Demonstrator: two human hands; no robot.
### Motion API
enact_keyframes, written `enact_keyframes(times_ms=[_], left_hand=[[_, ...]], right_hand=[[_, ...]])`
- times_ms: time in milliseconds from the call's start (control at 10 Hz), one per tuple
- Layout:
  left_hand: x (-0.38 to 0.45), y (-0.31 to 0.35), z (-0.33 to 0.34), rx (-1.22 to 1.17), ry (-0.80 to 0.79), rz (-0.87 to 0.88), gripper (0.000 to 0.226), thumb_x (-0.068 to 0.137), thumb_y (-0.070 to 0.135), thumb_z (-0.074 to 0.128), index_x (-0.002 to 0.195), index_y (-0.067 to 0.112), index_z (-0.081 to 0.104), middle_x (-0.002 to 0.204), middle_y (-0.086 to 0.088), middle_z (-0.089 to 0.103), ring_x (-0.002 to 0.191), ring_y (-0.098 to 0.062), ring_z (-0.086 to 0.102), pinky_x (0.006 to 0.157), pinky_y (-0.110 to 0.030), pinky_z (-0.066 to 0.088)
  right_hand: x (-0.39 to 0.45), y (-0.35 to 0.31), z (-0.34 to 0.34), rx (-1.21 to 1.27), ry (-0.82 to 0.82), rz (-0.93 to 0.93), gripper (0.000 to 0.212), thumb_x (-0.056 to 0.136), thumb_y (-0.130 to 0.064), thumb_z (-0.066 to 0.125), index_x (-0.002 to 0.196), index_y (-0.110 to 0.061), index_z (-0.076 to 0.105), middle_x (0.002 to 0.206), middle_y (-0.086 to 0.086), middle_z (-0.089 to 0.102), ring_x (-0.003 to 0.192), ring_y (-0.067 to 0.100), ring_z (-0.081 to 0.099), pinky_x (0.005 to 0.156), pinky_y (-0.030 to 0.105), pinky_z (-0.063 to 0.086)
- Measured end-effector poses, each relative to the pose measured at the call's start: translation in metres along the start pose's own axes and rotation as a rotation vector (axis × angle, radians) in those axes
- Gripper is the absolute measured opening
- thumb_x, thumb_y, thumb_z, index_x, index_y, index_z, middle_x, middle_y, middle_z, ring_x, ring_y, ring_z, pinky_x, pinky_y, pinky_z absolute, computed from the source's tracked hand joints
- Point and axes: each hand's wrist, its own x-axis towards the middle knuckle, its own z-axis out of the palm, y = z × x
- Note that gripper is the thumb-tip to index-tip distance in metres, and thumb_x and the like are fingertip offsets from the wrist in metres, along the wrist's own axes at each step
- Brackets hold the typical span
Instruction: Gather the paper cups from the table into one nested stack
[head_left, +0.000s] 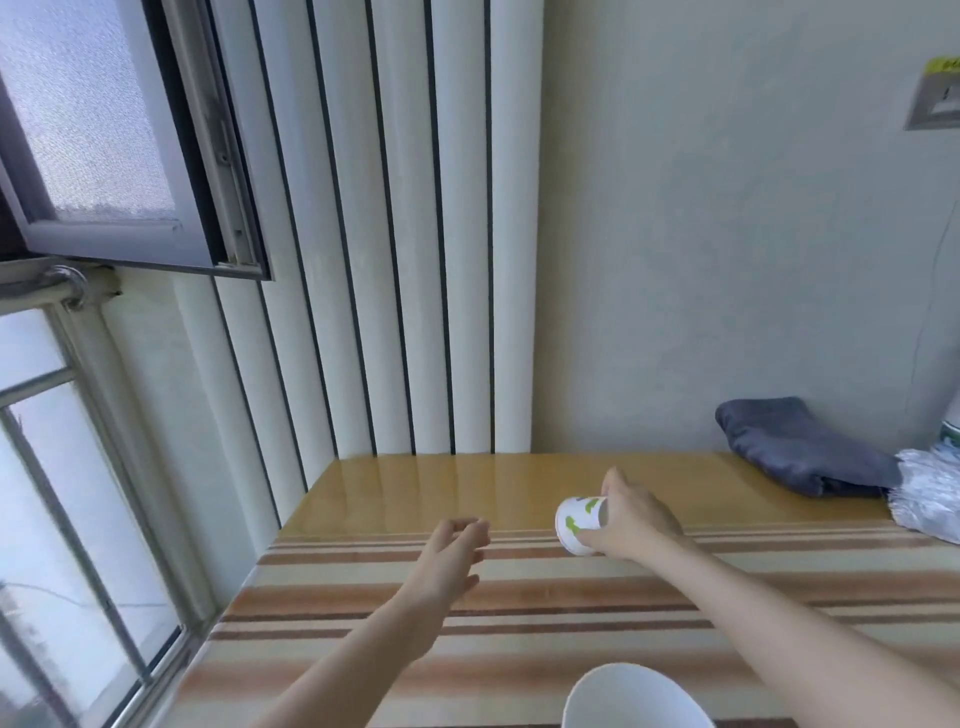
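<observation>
Right hand (631, 519) grips a tilted white paper cup (579, 525) with green markings, no readable writing; left hand (452, 545) beside it, loosely open, empty.

Two paper cups are in view: one white paper cup with green marks (581, 525), tipped on its side, and one plain white paper cup (636, 699) at the near edge, open side up. Two bare hands show, a left hand (451, 551) and a right hand (631, 517). One folded dark blue cloth (800, 449) lies on the tabletop (415, 483), beside one crinkled silvery bag (927, 499). One striped tablecloth (519, 613) covers the near part.
</observation>
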Motion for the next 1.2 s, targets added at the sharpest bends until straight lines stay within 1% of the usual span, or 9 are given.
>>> enact_keyframes(times_ms=[100,200,300,500,700,800,900,1000,1200], left_hand=[[-0.012,0.026,0.019,-0.033,-0.038,0.015,0.037,0.096,0.036,0.056,0.126,0.016,0.049,0.133,-0.011,0.054,0.12,-0.022,0.054,0.103,-0.034,0.045],[-0.034,0.058,0.034,-0.128,-0.112,0.025,0.066,0.091,0.043,0.061,0.144,0.015,0.034,0.133,-0.016,0.051,0.12,-0.027,0.056,0.103,-0.033,0.045],[-0.067,0.091,0.043,-0.189,-0.2,0.114,0.073,0.089,0.044,0.063,0.148,0.017,0.029,0.135,-0.018,0.054,0.119,-0.027,0.06,0.11,-0.038,0.044],[-0.16,0.146,0.059,0.115,-0.2,0.449,0.064,0.091,0.042,0.062,0.146,0.02,0.037,0.137,-0.004,0.053,0.118,-0.02,0.058,0.1,-0.032,0.047],[-0.222,0.133,0.056,0.413,-0.197,0.68,0.058,0.091,0.036,0.063,0.143,0.024,0.039,0.123,0.015,0.054,0.073,0.014,0.061,0.07,-0.008,0.052],[-0.229,0.104,0.051,0.51,-0.222,0.642,0.064,0.089,0.04,0.066,0.144,0.027,0.037,0.123,0.022,0.053,0.079,0.004,0.063,0.084,-0.019,0.053],[-0.226,0.074,0.046,0.592,-0.216,0.626,0.067,0.089,0.039,0.065,0.146,0.024,0.034,0.139,0.013,0.05,0.104,-0.007,0.06,0.093,-0.023,0.048],[-0.223,0.045,0.042,0.623,-0.24,0.551,0.068,0.092,0.038,0.062,0.149,0.023,0.027,0.148,0.009,0.043,0.117,-0.01,0.053,0.099,-0.023,0.042],[-0.217,0.03,0.04,0.462,-0.254,0.503,0.079,0.088,0.044,0.064,0.152,0.03,0.02,0.149,0.016,0.036,0.133,-0.013,0.043,0.102,-0.022,0.032]], right_hand=[[-0.03,-0.003,-0.025,0.686,-0.131,0.073,0.057,0.071,-0.037,0.079,0.109,-0.013,0.044,0.099,0.001,0.057,0.086,0.018,0.062,0.073,0.035,0.058],[-0.072,-0.006,-0.049,1.029,-0.228,-0.001,0.053,0.076,-0.026,0.079,0.113,-0.006,0.048,0.111,0.013,0.062,0.09,0.02,0.066,0.085,0.046,0.059],[-0.111,-0.007,-0.072,1.009,-0.198,-0.122,0.055,0.073,-0.025,0.081,0.115,-0.007,0.051,0.119,0.013,0.063,0.099,0.02,0.067,0.085,0.043,0.059],[-0.192,-0.012,-0.134,0.828,-0.021,-0.39,0.073,0.073,-0.032,0.08,0.137,-0.03,0.043,0.114,0.008,0.069,0.1,0.021,0.067,0.092,0.036,0.052],[-0.251,-0.002,-0.125,0.705,0.074,-0.519,0.078,0.068,-0.044,0.08,0.138,-0.036,0.047,0.114,-0.002,0.07,0.102,0.013,0.068,0.093,0.036,0.055],[-0.265,0.008,-0.097,0.622,0.05,-0.507,0.089,0.059,-0.062,0.076,0.139,-0.039,0.045,0.124,-0.004,0.067,0.111,0.014,0.064,0.097,0.042,0.052],[-0.274,0.015,-0.076,0.533,0.031,-0.486,0.085,0.072,-0.054,0.073,0.147,-0.032,0.037,0.137,-0.009,0.057,0.122,0.009,0.055,0.105,0.03,0.043],[-0.284,0.021,-0.054,0.416,-0.014,-0.496,0.098,0.077,-0.056,0.069,0.155,-0.025,0.018,0.157,-0.014,0.028,0.144,0.002,0.025,0.115,0.022,0.024],[-0.286,0.031,-0.048,0.425,-0.13,-0.429,0.115,0.068,-0.07,0.067,0.155,-0.034,0.0,0.161,-0.019,0.01,0.148,0.0,0.011,0.119,0.027,0.016]])
